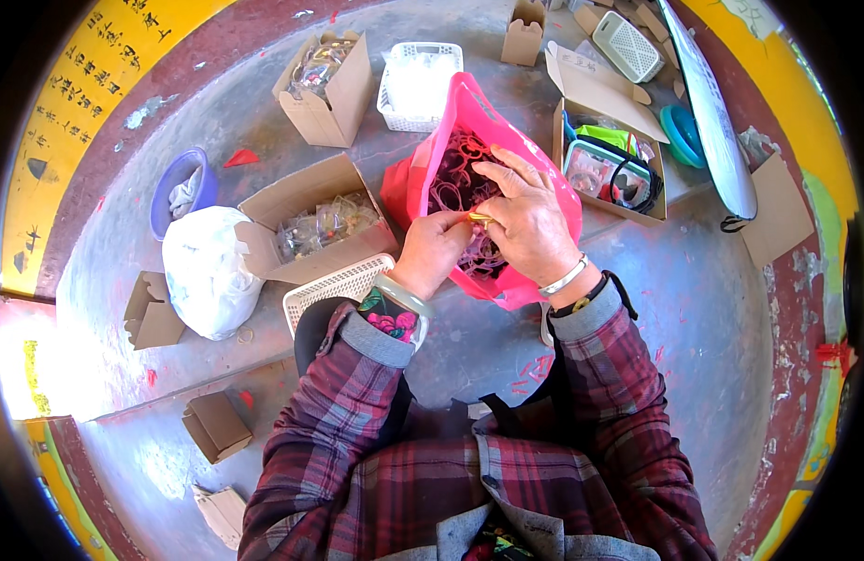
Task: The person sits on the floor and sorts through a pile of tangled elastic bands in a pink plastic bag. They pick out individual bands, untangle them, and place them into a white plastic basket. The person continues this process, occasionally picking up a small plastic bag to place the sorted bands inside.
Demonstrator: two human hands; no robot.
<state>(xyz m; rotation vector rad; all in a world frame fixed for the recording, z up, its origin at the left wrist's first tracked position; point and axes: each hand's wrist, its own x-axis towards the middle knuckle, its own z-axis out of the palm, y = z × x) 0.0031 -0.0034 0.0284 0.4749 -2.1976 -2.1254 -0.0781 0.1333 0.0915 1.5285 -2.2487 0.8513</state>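
A bright pink bag (565, 192) stands with its mouth wide in front of me, full of tangled thin loops (458, 168) in pink and dark red. Over its opening my left hand (434, 251) and my right hand (527, 222) meet, fingertips almost touching. My left thumb and forefinger are pinched together; what lies between them is too small to name. The right hand's fingers are bent inward, with a gold-coloured band at the point where the hands meet. Any thing in the right fingers is hidden. Bracelets circle both wrists.
Left of the bag are a cardboard box of small bagged items (343, 176), a cream basket (331, 285), a stuffed white plastic bag (210, 271) and a purple basin (208, 192). Beyond stand another filled box (343, 107) and a white basket (409, 122). An open carton (628, 208) sits right.
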